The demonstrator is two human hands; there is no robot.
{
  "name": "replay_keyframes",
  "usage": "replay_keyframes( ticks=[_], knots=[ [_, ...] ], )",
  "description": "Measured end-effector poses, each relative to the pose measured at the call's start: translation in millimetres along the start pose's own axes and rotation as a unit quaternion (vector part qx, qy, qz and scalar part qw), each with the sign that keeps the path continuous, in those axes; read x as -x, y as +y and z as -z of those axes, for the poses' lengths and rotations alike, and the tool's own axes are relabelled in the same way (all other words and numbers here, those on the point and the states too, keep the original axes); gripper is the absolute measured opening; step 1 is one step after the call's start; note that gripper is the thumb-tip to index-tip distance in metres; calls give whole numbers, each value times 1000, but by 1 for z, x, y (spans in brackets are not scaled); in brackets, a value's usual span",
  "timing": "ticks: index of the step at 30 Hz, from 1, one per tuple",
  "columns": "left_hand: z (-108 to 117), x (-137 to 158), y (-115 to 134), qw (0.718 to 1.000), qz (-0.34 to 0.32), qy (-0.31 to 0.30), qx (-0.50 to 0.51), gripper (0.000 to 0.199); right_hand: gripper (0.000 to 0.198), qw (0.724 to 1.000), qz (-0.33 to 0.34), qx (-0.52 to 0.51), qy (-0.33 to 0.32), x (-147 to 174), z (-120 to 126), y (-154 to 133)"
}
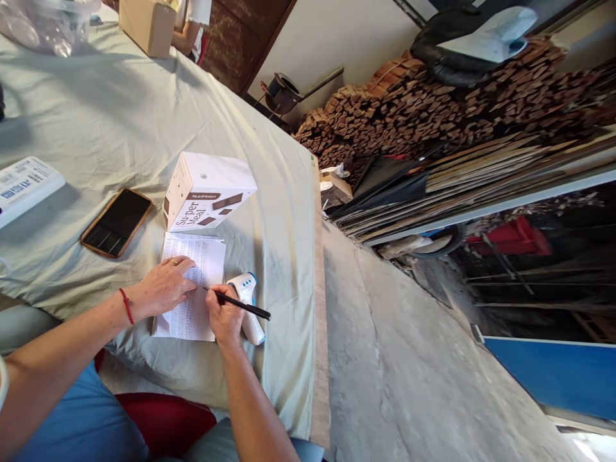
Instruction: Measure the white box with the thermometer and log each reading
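A stack of printed paper sheets point(192, 324) lies on the cloth-covered table in front of me. My left hand point(167, 287) rests flat on the sheets with its fingers spread, a ring on one finger and a red cord at the wrist. In my right hand point(225, 319) is a black pen point(250, 310), its tip at the right part of the paper. Just beside that hand lies a white and blue infrared thermometer point(253, 327), partly hidden by it. A white "Super Meal" box point(212, 192) stands at the top edge of the sheets.
Left of the box lies a phone point(117, 222) in a brown case. A white box point(29, 186) is at the left edge. Farther back are a cardboard box point(147, 27), a clear plastic container point(52, 25) and another person's arm point(185, 38). Stacked wood point(409, 106) lies beyond the table.
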State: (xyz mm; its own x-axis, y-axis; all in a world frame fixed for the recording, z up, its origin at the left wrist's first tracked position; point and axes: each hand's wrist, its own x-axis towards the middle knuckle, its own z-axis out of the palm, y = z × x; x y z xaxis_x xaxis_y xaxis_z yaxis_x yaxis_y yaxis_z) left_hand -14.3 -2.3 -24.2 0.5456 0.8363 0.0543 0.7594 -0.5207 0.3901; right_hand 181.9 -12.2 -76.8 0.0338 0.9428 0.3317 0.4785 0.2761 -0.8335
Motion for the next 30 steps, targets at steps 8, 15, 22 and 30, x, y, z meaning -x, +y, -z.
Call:
replay_keyframes(
  ticks=[8, 15, 22, 30],
  knots=[
    [-2, 0, -2, 1000, -1, 0, 4, 13, 18, 1000, -12, 13, 18, 2, 0, 3],
    [1, 0, 0, 1000, 3, -12, 0, 14, 17, 1000, 7, 23, 15, 0, -2, 3],
    [1, -4, -7, 999, -2, 19, 44, 9, 16, 998, 45, 36, 36, 3, 2, 4],
    [14, -15, -60, 922, 197, 295, 155, 33, 39, 956, 250, 132, -72, 14, 23, -4]
  ],
)
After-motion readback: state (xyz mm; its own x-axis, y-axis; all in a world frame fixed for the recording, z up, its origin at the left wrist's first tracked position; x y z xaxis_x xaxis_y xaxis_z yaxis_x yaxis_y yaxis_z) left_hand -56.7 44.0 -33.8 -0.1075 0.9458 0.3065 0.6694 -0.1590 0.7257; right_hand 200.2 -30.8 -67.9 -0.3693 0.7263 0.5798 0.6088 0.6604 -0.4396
